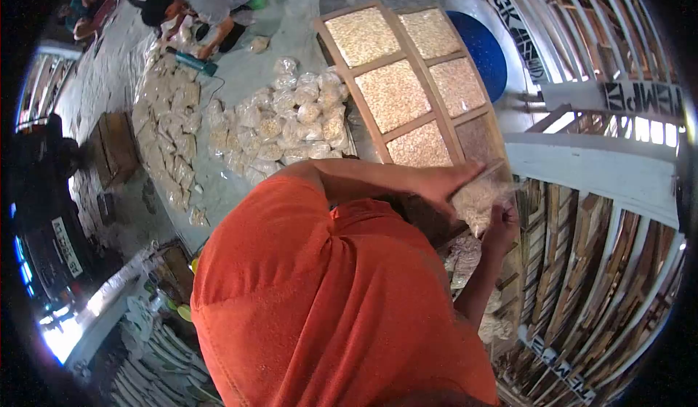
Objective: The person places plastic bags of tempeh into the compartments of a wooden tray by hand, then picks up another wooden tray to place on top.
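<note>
Divided tray (416,59): wooden bars seemingly keeping pale bits (394,94) in separate beds.
Heaped bags (291,120): piled left of tray, apparently set off its surface.
Blue tub (481,52): just past tray's right side, partly hidden.
Clear bag (476,201): held at tray's near end, perhaps so spills land there.
Left hand (443,184): grip clamped on bag's left side, probably for support.
Right hand (502,224): grip clamped on bag's right edge, seemingly steadying it.
</note>
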A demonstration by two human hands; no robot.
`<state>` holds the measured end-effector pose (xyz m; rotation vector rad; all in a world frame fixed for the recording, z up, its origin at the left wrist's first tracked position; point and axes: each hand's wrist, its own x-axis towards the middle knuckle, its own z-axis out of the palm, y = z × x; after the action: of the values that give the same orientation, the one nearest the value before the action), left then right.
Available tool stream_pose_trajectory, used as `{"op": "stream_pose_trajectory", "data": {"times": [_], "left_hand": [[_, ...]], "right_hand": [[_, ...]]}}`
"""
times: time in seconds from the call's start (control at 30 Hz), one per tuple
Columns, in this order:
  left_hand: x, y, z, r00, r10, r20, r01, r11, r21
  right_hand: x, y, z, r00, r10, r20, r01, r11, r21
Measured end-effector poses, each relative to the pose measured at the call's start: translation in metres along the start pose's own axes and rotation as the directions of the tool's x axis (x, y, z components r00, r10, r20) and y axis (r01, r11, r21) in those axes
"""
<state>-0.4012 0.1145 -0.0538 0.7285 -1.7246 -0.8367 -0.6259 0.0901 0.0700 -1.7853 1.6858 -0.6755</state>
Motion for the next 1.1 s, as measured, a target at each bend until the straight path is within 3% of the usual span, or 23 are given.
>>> {"op": "stream_pose_trajectory", "data": {"times": [0.03, 0.07, 0.1, 0.17, 0.23, 0.3, 0.33, 0.37, 0.4, 0.5, 0.57, 0.63, 0.67, 0.7, 0.77, 0.83, 0.87, 0.9, 0.93, 0.97, 1.0, 1.03, 1.1], "left_hand": [[0.012, 0.02, 0.001, 0.999, 0.04, -0.026, -0.042, 0.996, -0.075], [0.024, 0.043, -0.013, 0.999, 0.039, -0.035, -0.041, 0.997, -0.067], [0.039, 0.067, -0.029, 0.962, -0.264, 0.063, 0.272, 0.939, -0.213], [0.044, 0.082, -0.037, 0.836, -0.519, 0.18, 0.549, 0.774, -0.315], [0.034, 0.078, -0.015, 0.799, -0.6, -0.027, 0.318, 0.46, -0.829], [0.019, 0.033, 0.0, 0.74, -0.668, -0.082, 0.35, 0.487, -0.8], [0.0, 0.032, -0.021, 0.797, -0.593, 0.112, 0.165, 0.036, -0.986], [-0.013, 0.033, -0.036, 0.873, -0.427, 0.235, 0.015, -0.457, -0.889], [-0.028, 0.019, -0.039, 0.874, -0.423, 0.24, 0.023, -0.458, -0.889], [-0.056, -0.018, -0.051, 0.907, -0.297, 0.298, 0.165, -0.401, -0.901], [-0.041, 0.01, -0.059, 0.628, -0.711, 0.316, 0.676, 0.297, -0.674], [-0.012, -0.001, -0.057, 0.6, -0.712, 0.364, 0.705, 0.257, -0.661], [0.003, 0.004, -0.061, 0.517, -0.807, 0.285, 0.805, 0.346, -0.481], [0.015, 0.006, -0.064, 0.45, -0.873, 0.187, 0.879, 0.396, -0.266], [0.025, -0.015, -0.057, 0.547, -0.83, 0.11, 0.828, 0.518, -0.214], [0.027, -0.019, -0.052, 0.805, -0.584, 0.108, 0.545, 0.654, -0.525], [0.025, -0.027, -0.052, 0.757, -0.633, 0.163, 0.584, 0.543, -0.603], [0.035, 0.0, -0.07, 0.7, -0.663, 0.265, 0.681, 0.51, -0.525], [0.03, -0.006, -0.074, 0.775, -0.625, 0.089, 0.63, 0.756, -0.18], [0.025, -0.011, -0.077, 0.821, -0.564, -0.09, 0.567, 0.787, 0.241], [0.022, -0.02, -0.087, 0.553, -0.833, -0.034, 0.802, 0.52, 0.293], [0.016, -0.04, -0.096, 0.556, -0.831, -0.006, 0.79, 0.526, 0.313], [0.005, -0.09, -0.108, 0.874, -0.478, 0.087, 0.302, 0.676, 0.672]], "right_hand": [[-0.009, -0.03, -0.001, 0.992, 0.047, 0.119, -0.096, 0.888, 0.45], [-0.002, 0.0, -0.005, 0.988, -0.039, 0.151, -0.044, 0.86, 0.508], [-0.007, -0.01, 0.0, 0.986, -0.05, 0.158, -0.037, 0.861, 0.507], [-0.024, -0.045, 0.019, 0.991, 0.11, 0.077, -0.127, 0.589, 0.798], [-0.024, -0.014, 0.028, 0.88, -0.024, 0.474, -0.467, 0.144, 0.873], [-0.03, -0.032, 0.036, 0.839, 0.024, 0.544, -0.543, 0.087, 0.835], [-0.027, -0.033, 0.039, 0.839, 0.026, 0.543, -0.543, 0.085, 0.835], [-0.018, -0.036, 0.043, 0.904, 0.066, 0.422, -0.406, 0.442, 0.8], [-0.01, -0.038, 0.045, 0.956, 0.052, 0.289, -0.232, 0.74, 0.632], [-0.018, -0.095, 0.033, 0.956, 0.036, 0.29, -0.211, 0.771, 0.6], [-0.006, -0.042, 0.04, 0.93, 0.067, 0.362, -0.283, 0.761, 0.584], [-0.004, -0.023, 0.049, 0.853, 0.175, 0.492, -0.516, 0.432, 0.74], [-0.003, 0.001, 0.055, 0.708, 0.174, 0.685, -0.699, 0.31, 0.644], [-0.01, -0.003, 0.062, 0.705, 0.206, 0.679, -0.696, 0.388, 0.605], [-0.001, 0.041, 0.089, 0.702, 0.123, 0.701, -0.687, 0.375, 0.622], [-0.004, 0.06, 0.098, 0.723, -0.01, 0.691, -0.664, 0.266, 0.699], [-0.011, 0.036, 0.088, 0.814, -0.041, 0.58, -0.539, 0.318, 0.78], [-0.007, 0.061, 0.098, 0.81, 0.127, 0.573, -0.581, 0.308, 0.753], [-0.004, 0.076, 0.101, 0.873, 0.271, 0.405, -0.475, 0.659, 0.583], [-0.005, 0.091, 0.109, 0.829, 0.447, 0.335, -0.549, 0.765, 0.337], [-0.014, 0.092, 0.103, 0.924, 0.363, 0.123, -0.38, 0.908, 0.173], [-0.018, 0.088, 0.097, 0.975, 0.214, -0.053, -0.216, 0.975, -0.053], [-0.003, 0.081, 0.089, 0.994, 0.096, -0.053, -0.1, 0.993, -0.065]]}}
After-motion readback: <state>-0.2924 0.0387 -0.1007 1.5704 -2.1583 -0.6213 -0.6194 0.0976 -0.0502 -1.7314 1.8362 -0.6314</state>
